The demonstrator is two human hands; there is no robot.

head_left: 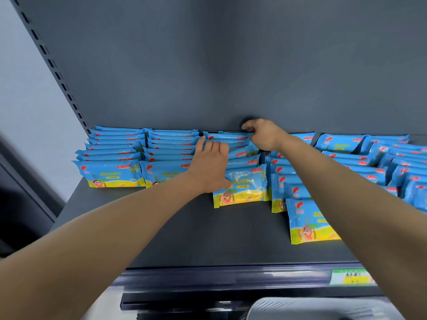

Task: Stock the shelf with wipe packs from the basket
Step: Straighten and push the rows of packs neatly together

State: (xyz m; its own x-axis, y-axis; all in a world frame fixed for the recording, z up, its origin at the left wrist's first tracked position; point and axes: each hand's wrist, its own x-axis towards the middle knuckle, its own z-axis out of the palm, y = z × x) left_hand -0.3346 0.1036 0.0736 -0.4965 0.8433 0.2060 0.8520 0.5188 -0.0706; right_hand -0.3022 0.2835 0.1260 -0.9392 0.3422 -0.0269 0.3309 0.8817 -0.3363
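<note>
At the left of the frame I see two tidy rows of wipe packs (138,153) standing on the dark shelf (184,227). My left hand (211,166) lies flat, fingers straight, against the middle row (241,183). My right hand (261,135) pinches that row's rearmost pack (228,135). Looser packs (360,158) crowd the right, and the pale basket (288,307) shows lower right.

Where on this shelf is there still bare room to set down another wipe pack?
Bare shelf runs along the front, between the pack rows and the price rail; widest ahead of the two left rows. The right-end packs are crowded and loosely stacked. The left hand rests on the middle row; the right hand grips its rear pack.
</note>
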